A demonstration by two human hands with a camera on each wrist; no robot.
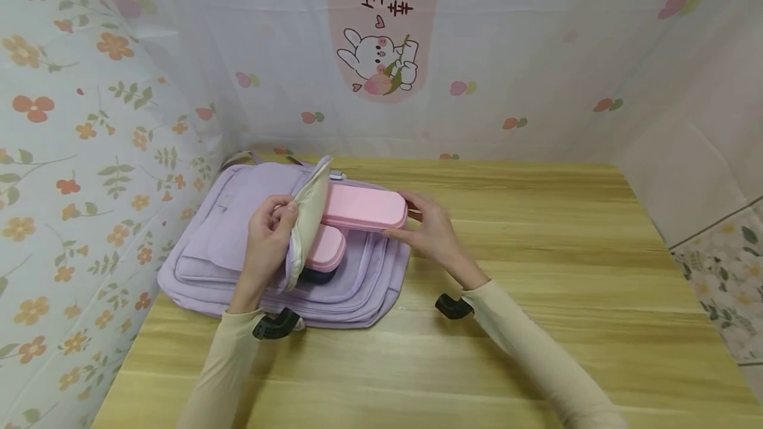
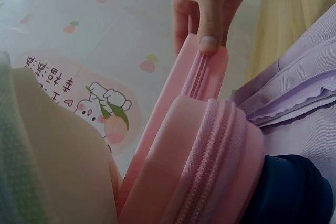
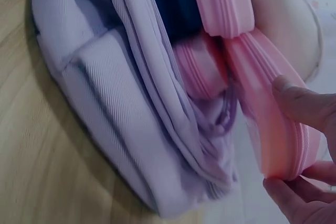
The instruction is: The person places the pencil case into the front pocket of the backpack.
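A lavender backpack lies on the table with one compartment's flap lifted, its cream lining showing. My left hand grips the flap's edge. With thumb and fingers, my right hand holds the far end of a long pink zippered case, which sticks out of the opening. Below it, a second pink zippered case sits in the opening above a dark blue item, mostly hidden. Another pink zippered piece shows deeper inside in the right wrist view; its full shape is hidden.
The wood-grain table extends to the right and front of the backpack. A white printed sheet hangs behind it, and a flowered sheet hangs at the left.
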